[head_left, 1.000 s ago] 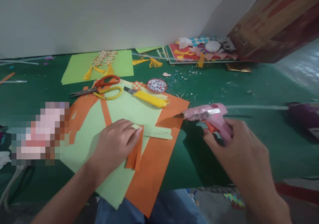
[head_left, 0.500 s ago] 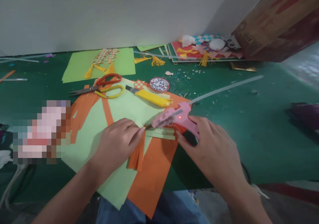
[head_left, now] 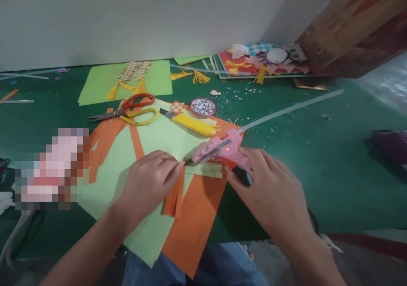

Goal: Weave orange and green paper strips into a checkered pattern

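- Pink in the head view, the glue gun [head_left: 233,144] is right of the frame's centre, nozzle pointing left, a small light glowing on its side; a glue stick [head_left: 292,110] juts from its back toward the upper right.
- The person's right hand [head_left: 273,184] wraps the gun's handle, fingers closed around it.
- The left hand [head_left: 152,176] is at the centre, thumb and fingers narrow, at the top of some orange strips [head_left: 174,197]; whether they grip anything cannot be told. The nozzle is just beside the thumb tip.
- Pale green strips [head_left: 206,170] lie under the gun.
- Beneath are a green sheet [head_left: 111,163] and an orange sheet [head_left: 193,222].
- Above the hands lie scissors [head_left: 122,113], a yellow cutter [head_left: 197,126] and a dish [head_left: 202,107] of small pieces.
- Upper right, a brown bag [head_left: 352,31] leans.
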`<state>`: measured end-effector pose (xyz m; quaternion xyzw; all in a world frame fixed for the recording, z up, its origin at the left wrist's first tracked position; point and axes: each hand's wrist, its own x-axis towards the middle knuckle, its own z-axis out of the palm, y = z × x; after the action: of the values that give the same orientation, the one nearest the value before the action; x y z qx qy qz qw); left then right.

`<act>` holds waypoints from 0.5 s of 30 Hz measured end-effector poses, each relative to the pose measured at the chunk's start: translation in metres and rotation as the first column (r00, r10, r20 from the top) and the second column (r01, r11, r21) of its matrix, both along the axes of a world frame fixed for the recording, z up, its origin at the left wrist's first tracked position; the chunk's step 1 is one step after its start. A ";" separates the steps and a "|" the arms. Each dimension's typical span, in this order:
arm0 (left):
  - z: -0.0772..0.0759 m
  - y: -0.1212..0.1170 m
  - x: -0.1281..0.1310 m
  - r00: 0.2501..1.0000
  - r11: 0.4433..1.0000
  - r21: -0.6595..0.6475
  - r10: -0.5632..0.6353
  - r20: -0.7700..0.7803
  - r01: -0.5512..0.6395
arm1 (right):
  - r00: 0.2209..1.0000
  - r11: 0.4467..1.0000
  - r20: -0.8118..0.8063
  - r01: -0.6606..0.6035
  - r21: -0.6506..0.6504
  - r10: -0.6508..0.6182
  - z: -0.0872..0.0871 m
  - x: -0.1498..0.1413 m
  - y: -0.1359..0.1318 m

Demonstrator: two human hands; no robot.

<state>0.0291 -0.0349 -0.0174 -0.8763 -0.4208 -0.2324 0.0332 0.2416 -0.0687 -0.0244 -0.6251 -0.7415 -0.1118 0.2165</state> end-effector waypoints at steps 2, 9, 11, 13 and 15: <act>0.000 0.000 0.000 1.000 1.000 -0.004 0.004 0.005 -0.004 | 1.000 1.000 -0.003 0.000 0.003 0.000 0.000 0.000 0.000; -0.001 0.000 0.000 1.000 1.000 -0.006 0.005 0.008 -0.005 | 1.000 1.000 -0.005 -0.009 0.015 0.009 0.000 0.001 0.000; -0.001 0.000 0.000 1.000 1.000 -0.011 0.007 0.009 -0.007 | 1.000 1.000 0.007 -0.009 0.023 0.009 0.000 0.001 0.000; -0.001 0.000 0.000 1.000 1.000 -0.004 0.000 0.010 0.000 | 1.000 1.000 0.018 -0.006 0.025 0.005 0.001 0.001 0.000; -0.001 0.000 0.000 1.000 1.000 0.003 -0.008 0.013 0.008 | 1.000 1.000 0.024 -0.003 0.025 0.002 0.001 0.000 -0.001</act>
<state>0.0292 -0.0345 -0.0186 -0.8764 -0.4171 -0.2386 0.0309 0.2419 -0.0694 -0.0236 -0.6199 -0.7434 -0.1283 0.2157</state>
